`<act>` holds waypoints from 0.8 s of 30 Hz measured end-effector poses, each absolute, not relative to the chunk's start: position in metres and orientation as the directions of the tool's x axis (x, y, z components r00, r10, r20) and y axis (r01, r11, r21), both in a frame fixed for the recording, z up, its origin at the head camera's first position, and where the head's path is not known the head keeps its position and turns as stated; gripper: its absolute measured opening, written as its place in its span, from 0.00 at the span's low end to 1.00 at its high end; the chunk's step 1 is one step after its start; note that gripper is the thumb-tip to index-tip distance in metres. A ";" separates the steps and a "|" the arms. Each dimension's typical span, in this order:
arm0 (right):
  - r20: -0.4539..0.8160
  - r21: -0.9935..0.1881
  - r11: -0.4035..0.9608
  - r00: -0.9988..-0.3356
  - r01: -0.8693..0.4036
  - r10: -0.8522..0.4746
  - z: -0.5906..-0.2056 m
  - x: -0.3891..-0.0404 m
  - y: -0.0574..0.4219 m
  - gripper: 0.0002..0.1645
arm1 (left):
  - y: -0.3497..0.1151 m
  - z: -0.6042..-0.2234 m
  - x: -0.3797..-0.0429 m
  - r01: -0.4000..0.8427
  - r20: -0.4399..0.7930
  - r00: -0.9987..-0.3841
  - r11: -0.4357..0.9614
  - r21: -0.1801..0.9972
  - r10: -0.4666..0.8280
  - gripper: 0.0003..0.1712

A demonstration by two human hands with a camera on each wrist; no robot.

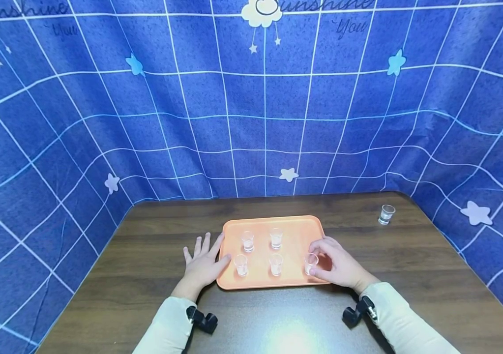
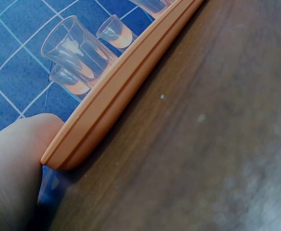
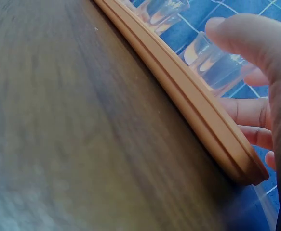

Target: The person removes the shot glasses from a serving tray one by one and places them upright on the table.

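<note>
An orange tray (image 1: pixel 293 236) lies on the table with several small clear shot glasses standing on it. At its right end my right hand (image 1: pixel 337 263) holds one shot glass (image 1: pixel 310 264) between thumb and curled fingers, with the glass at the front right of the tray. In the right wrist view the thumb (image 3: pixel 241 36) is on the near side of that glass and the other fingers lie beyond the rim. My left hand (image 1: pixel 204 265) lies with fingers spread at the tray's left edge, its thumb over the rim near the front left glass (image 1: pixel 241 265).
Another shot glass (image 1: pixel 386 215) stands by itself on the wooden table (image 1: pixel 154 236), toward the back right corner. A blue curtain (image 1: pixel 242 98) with white grid lines and stars hangs around the table's back and sides. A black wrist mount (image 1: pixel 202 319) sits on each sleeve.
</note>
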State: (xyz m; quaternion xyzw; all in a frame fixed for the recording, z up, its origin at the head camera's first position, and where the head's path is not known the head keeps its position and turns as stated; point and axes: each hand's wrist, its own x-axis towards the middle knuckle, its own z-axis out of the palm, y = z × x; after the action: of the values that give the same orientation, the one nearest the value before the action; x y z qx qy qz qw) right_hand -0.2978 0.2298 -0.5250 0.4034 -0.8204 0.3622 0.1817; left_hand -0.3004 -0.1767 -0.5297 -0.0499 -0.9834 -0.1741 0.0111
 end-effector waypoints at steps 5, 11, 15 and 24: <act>0.599 -0.422 0.406 -0.586 -0.810 -0.546 -0.524 -0.298 0.228 0.21 | -0.177 -0.531 -0.301 0.102 0.040 -0.995 0.936 0.336 0.094 0.43; 0.582 -0.428 0.419 -0.599 -0.801 -0.550 -0.522 -0.296 0.227 0.21 | -0.178 -0.533 -0.302 0.105 0.044 -0.994 0.938 0.330 0.096 0.43; 0.590 -0.430 0.419 -0.600 -0.800 -0.540 -0.524 -0.295 0.227 0.21 | -0.178 -0.533 -0.302 0.106 0.046 -0.994 0.937 0.332 0.097 0.43; 0.615 -0.450 0.413 -0.610 -0.792 -0.500 -0.523 -0.298 0.229 0.19 | -0.177 -0.532 -0.302 0.101 0.040 -0.995 0.940 0.325 0.093 0.43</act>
State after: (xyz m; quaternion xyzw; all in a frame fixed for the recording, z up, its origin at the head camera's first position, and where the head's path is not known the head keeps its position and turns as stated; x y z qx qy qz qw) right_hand -0.2982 0.2285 -0.5233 0.3954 -0.8170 0.3706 0.1970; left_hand -0.3019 -0.1773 -0.5318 -0.0491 -0.9849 -0.1655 0.0123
